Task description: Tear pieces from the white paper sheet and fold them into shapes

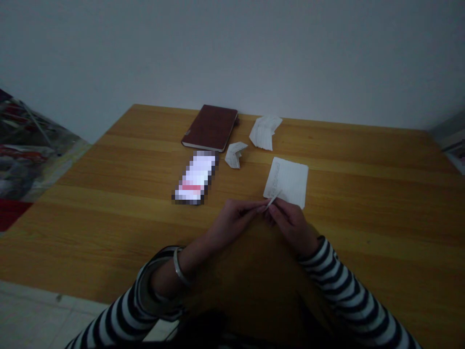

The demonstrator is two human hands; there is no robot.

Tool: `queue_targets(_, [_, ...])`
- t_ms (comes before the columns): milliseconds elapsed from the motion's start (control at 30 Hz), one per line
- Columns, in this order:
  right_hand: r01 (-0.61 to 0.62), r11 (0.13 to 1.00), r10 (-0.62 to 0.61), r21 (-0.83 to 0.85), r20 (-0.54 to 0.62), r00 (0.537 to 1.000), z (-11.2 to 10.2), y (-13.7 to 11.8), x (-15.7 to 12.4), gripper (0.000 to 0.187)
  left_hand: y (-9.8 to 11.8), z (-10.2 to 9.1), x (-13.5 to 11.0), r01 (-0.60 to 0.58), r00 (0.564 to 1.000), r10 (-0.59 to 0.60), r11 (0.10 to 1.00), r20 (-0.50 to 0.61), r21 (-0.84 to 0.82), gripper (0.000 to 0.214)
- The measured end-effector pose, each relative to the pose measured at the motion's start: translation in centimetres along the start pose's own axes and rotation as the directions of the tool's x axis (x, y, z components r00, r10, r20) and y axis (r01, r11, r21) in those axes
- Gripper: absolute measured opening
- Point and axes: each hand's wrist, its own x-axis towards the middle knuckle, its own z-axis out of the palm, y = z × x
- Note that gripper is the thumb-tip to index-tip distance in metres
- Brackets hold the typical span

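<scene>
Between the fingertips of both hands is a small folded strip of paper [275,197], held above the table near its middle. My left hand [242,219] pinches it from the left, with a bangle at the wrist. From the other side, my right hand [290,222] grips the same strip, fingers closed. Just beyond the hands lies a flat white lined sheet [290,178] with print along its left side; its near edge is partly covered by the right hand. Two folded lined paper pieces, a smaller one [234,155] and a larger one [266,131], rest farther back.
A brown notebook [212,127] lies at the back of the wooden table [119,194]. In front of it is a phone [196,177] with a lit, blurred screen. A pale wall [254,53] borders the table's far edge. Assorted items sit on the floor at left.
</scene>
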Motion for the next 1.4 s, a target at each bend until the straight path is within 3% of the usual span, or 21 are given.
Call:
queue_targets(233, [-0.016, 1.000, 0.015, -0.017, -0.023, 1.000, 0.1, 0.4, -0.1, 0.028, 0.5, -0.1, 0.0, -0.020, 0.999, 0.019, 0.999, 0.029, 0.044, 0.026])
queue_targets(367, [-0.082, 0.996, 0.085, 0.043, -0.087, 0.993, 0.3, 0.5, -0.1, 0.025, 0.3, -0.2, -0.1, -0.057, 0.997, 0.067, 0.981, -0.045, 0.187, 0.021])
queue_targets(533, [-0.063, 0.991, 0.069, 0.121, -0.043, 0.997, 0.7, -0.1, -0.1, 0.030, 0.0, 0.1, -0.2, -0.093, 0.980, 0.141, 0.948, -0.143, 0.303, 0.019])
queue_targets(700, [-0.063, 0.997, 0.066, 0.034, -0.103, 0.992, 1.0, -0.2, -0.2, 0.037, -0.2, 0.8, -0.6, -0.167, 0.959, 0.237, 0.914, -0.153, 0.369, 0.022])
queue_targets(833, [-0.090, 0.996, 0.091, 0.014, -0.124, 0.988, 0.9, 0.1, -0.3, 0.035, 0.0, 1.0, -0.7, -0.148, 0.983, 0.169, 0.960, -0.073, 0.237, 0.026])
queue_targets(1133, [-0.085, 0.993, 0.077, -0.086, -0.094, 0.993, 0.9, 0.0, -0.3, 0.029, 0.2, 0.5, -0.1, -0.076, 0.997, 0.077, 0.986, -0.001, 0.148, 0.028])
queue_targets(1233, [-0.071, 0.991, 0.062, -0.116, -0.085, 0.995, 1.0, -0.1, -0.1, 0.025, -0.1, 0.7, 0.1, -0.047, 0.998, 0.052, 0.992, -0.037, 0.116, 0.028])
queue_targets(1400, [-0.006, 0.994, -0.001, -0.105, -0.067, 0.998, 1.1, -0.3, 0.0, 0.015, -0.4, 0.6, 0.2, -0.024, 0.992, 0.057, 0.962, -0.115, 0.274, 0.025])
